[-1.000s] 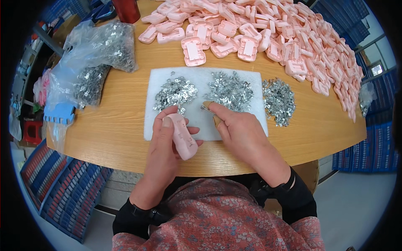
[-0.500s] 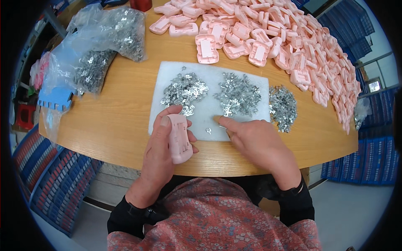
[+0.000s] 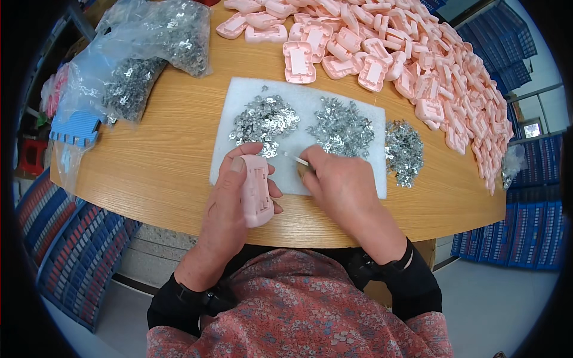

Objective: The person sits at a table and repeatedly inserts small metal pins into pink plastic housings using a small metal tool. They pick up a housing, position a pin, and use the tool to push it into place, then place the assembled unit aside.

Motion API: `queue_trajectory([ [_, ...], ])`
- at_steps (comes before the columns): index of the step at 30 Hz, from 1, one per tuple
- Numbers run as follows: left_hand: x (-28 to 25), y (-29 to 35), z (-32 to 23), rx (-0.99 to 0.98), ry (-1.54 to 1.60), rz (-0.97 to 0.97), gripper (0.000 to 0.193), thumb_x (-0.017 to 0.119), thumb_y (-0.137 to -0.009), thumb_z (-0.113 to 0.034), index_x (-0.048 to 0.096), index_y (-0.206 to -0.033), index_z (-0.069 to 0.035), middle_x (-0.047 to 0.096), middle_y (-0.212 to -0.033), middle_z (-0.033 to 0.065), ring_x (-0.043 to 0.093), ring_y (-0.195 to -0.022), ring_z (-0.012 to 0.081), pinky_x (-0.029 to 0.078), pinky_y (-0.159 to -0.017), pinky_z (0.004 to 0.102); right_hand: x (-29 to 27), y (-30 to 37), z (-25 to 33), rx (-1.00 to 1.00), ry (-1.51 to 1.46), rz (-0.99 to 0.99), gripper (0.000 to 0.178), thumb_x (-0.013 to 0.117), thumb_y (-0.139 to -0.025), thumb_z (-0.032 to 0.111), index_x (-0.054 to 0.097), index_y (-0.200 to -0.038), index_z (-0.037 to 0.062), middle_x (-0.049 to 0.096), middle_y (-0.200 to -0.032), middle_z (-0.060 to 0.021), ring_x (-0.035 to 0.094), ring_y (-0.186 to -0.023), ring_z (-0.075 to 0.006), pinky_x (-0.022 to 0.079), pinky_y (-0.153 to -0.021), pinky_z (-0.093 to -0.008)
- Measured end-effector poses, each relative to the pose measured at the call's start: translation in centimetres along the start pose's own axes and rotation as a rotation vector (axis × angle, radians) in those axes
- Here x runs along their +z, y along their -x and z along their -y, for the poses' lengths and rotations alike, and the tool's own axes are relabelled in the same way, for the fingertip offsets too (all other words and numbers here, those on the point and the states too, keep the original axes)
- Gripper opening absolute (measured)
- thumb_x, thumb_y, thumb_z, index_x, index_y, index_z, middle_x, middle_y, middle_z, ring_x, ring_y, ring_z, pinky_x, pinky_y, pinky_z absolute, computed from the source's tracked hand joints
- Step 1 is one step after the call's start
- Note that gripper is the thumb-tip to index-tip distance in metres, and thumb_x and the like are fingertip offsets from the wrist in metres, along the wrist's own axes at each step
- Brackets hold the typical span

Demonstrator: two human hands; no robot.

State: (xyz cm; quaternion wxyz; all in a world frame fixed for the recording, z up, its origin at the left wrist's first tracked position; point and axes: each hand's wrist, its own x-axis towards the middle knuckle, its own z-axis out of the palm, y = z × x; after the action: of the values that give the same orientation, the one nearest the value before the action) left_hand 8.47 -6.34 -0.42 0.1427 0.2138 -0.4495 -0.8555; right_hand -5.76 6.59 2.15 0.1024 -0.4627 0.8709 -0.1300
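Observation:
In my left hand (image 3: 224, 206) is a pink plastic casing (image 3: 257, 194), held upright with its long slotted recess facing right. The thumb lies along its left side and the fingertips show past its right edge. My right hand (image 3: 343, 182) pinches a thin, pale-tipped tool (image 3: 293, 158), whose kind I cannot make out. Its tip points left over the white foam sheet (image 3: 303, 179), between the casing and the metal pieces. On the foam lie a left heap of small silvery metal contacts (image 3: 264, 122) and a right heap of similar pieces (image 3: 343, 128).
Another heap of metal pieces (image 3: 404, 152) lies on the wooden table (image 3: 155, 173) right of the foam. Many pink casings (image 3: 412, 53) are piled from the back to the far right. Plastic bags of metal pieces (image 3: 179, 39) and a blue foam mat piece (image 3: 74, 128) sit at left.
My right hand has moved up and left with the tool, nearer the casing. The lone metal piece on the near part of the foam no longer shows. My left hand keeps the casing.

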Motion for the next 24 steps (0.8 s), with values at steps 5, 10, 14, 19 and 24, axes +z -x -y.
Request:
queue_trajectory([
  [5, -0.3, -0.1, 0.2, 0.0, 0.002, 0.006, 0.052, 0.032, -0.107, -0.043, 0.037, -0.14, -0.004, 0.055, -0.108, 0.0092, 0.06, -0.086, 0.0142, 0.056, -0.073, 0.0318, -0.2, -1.3, -0.9, -0.04, -0.016, -0.155, 0.022, 0.06, -0.091, 0.021, 0.064, -0.109, 0.0097, 0.069, -0.079, -0.014, 0.068, -0.073, -0.0347, 0.053, -0.063, -0.0459],
  [10, -0.4, -0.1, 0.0, -0.008, -0.017, 0.009, 0.051, 0.032, -0.107, -0.043, 0.039, -0.14, -0.005, 0.055, -0.107, 0.0089, 0.061, -0.086, 0.0138, 0.056, -0.072, 0.0315, -1.7, -0.4, -1.1, 0.082, 0.039, -0.091, 0.026, 0.059, -0.09, 0.016, 0.064, -0.115, 0.0148, 0.068, -0.079, -0.0121, 0.067, -0.072, -0.0349, 0.053, -0.062, -0.0455],
  [14, -0.3, 0.0, 0.0, -0.014, -0.009, 0.009, 0.05, 0.032, -0.107, -0.043, 0.04, -0.139, -0.006, 0.055, -0.107, 0.0086, 0.061, -0.086, 0.0135, 0.056, -0.072, 0.0313, -0.6, 1.6, -1.0, -0.076, 0.191, -0.099, 0.03, 0.063, -0.085, 0.011, 0.069, -0.114, 0.0194, 0.065, -0.077, -0.0093, 0.066, -0.069, -0.0316, 0.053, -0.059, -0.0431],
  [19, -0.4, -0.1, -0.1, -0.016, -0.022, 0.013, 0.049, 0.032, -0.107, -0.043, 0.04, -0.138, -0.006, 0.055, -0.107, 0.0083, 0.061, -0.086, 0.0134, 0.056, -0.072, 0.0314, -0.8, 2.8, -0.7, -0.048, 0.233, -0.004, 0.039, 0.059, -0.085, 0.01, 0.066, -0.121, 0.0224, 0.061, -0.074, -0.0045, 0.066, -0.069, -0.0262, 0.054, -0.057, -0.0385],
  [24, -0.2, -0.1, 0.2, 0.003, -0.031, -0.028, 0.055, 0.035, -0.105, -0.047, 0.041, -0.138, -0.003, 0.059, -0.106, 0.0117, 0.063, -0.083, 0.0164, 0.056, -0.067, 0.0319, -1.0, 2.9, -0.9, -0.057, 0.153, -0.089, 0.037, 0.061, -0.086, 0.012, 0.065, -0.121, 0.0212, 0.06, -0.07, -0.0047, 0.066, -0.066, -0.0282, 0.053, -0.056, -0.0405],
])
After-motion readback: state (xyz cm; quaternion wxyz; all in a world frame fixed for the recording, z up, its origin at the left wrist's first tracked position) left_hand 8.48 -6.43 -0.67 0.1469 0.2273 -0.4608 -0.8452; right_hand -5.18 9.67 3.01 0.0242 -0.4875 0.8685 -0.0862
